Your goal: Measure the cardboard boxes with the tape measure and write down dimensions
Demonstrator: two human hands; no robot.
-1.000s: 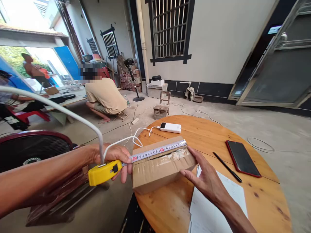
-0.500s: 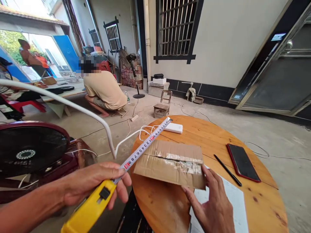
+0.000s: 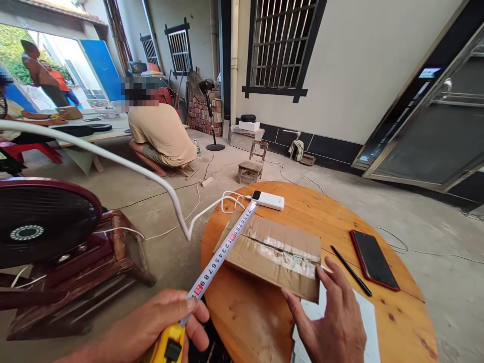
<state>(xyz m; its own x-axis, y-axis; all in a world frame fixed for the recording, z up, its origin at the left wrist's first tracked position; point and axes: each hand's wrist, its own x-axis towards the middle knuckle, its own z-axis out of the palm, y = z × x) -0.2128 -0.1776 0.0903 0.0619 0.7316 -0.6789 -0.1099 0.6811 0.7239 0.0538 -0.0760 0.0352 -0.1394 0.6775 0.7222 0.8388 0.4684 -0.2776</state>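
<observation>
My left hand (image 3: pixel 174 317) grips a yellow tape measure (image 3: pixel 170 345), thumb pressed on the drawn-out blade (image 3: pixel 219 257). The blade slants up and away across the left end of a taped cardboard box (image 3: pixel 276 252), its tip close to a white power bank (image 3: pixel 271 200). My right hand (image 3: pixel 328 312) holds the box's near right corner between thumb and fingers. The box lies over the round wooden table (image 3: pixel 401 307), with a white sheet of paper (image 3: pixel 365 307) partly under it and my right hand.
A black pen (image 3: pixel 351 270) and a red-cased phone (image 3: pixel 374 259) lie on the table's right side. White cable (image 3: pixel 206 204) runs to the power bank. At left stands a dark red fan (image 3: pixel 49 232). A person (image 3: pixel 162 133) squats beyond, near a small wooden chair (image 3: pixel 253 164).
My left hand and the tape measure have moved down and slightly right. The blade's tip has come down and left, and the box has turned a little under my right hand.
</observation>
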